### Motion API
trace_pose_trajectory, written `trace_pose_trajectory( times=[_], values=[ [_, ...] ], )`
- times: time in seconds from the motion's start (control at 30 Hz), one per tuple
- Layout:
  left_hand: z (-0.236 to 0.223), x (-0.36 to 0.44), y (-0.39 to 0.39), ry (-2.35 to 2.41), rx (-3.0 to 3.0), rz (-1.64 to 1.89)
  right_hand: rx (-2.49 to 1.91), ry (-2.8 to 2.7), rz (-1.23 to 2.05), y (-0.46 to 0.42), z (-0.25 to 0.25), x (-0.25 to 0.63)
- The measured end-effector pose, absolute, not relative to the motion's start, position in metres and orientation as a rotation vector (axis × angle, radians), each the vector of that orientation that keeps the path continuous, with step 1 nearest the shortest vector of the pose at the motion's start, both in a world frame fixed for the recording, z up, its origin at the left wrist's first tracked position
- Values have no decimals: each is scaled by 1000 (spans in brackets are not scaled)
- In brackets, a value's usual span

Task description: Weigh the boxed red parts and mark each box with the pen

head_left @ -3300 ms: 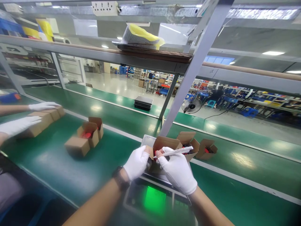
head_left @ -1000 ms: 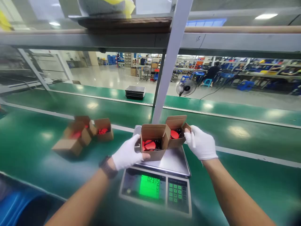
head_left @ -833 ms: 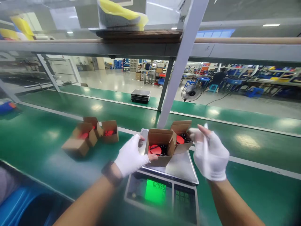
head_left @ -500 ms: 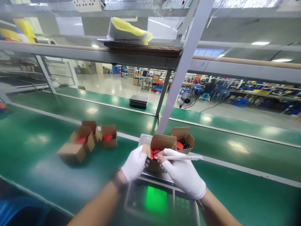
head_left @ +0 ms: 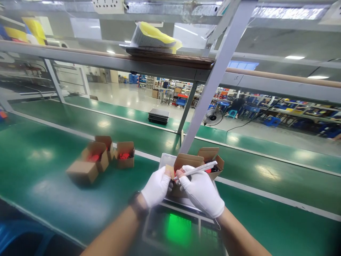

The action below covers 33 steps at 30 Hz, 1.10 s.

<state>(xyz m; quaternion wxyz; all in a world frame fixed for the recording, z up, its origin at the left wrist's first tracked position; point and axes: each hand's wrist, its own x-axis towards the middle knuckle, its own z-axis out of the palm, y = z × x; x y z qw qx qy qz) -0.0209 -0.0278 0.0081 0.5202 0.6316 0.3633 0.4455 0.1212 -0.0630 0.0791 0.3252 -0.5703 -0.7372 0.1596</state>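
Observation:
My left hand (head_left: pixel 156 185), in a white glove with bare fingertips, pinches a side flap of an open cardboard box (head_left: pixel 188 160). In my gloved right hand (head_left: pixel 201 192) is a white pen (head_left: pixel 204 167), its tip at the flap and its back end tilted up to the right. The box stands on the metal pan of a weighing scale (head_left: pixel 165 159), whose green display (head_left: pixel 179 227) glows below my hands, its digits blurred. Red items inside the box are mostly hidden by my hands. Just behind to the right is another open box (head_left: pixel 218 165) with red and black things.
On the green bench (head_left: pixel 149 177) to the left stand several cardboard boxes (head_left: pixel 125 162), some open with red contents. A slanted white post (head_left: pixel 205 103) rises behind the scale. A dark flat device (head_left: pixel 158 116) lies on the far bench, and a fan (head_left: pixel 213 116) stands beyond.
My right hand has shifted slightly left, toward the flap, and the pen has tilted from nearly level to back end up. My left hand still pinches the flap. The view has moved a little.

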Motion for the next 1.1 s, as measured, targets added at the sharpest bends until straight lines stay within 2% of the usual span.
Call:
trace_pose_trajectory(
  times=[0.8, 0.97, 1.03, 1.1],
  values=[
    [6, -21, -26, 850, 1547, 1075, -1486, -1840, 384, -63, 79, 116],
    [5, -22, -27, 837, 1491, 1063, -1329, -1559, 668, -74, 73, 127],
    [4, -23, -28, 822, 1434, 1075, -1262, -1319, 571, -81, 60, 143],
    [4, -23, -27, 844, 1367, 1125, -1272, -1135, 281, -87, 44, 161]
  ],
)
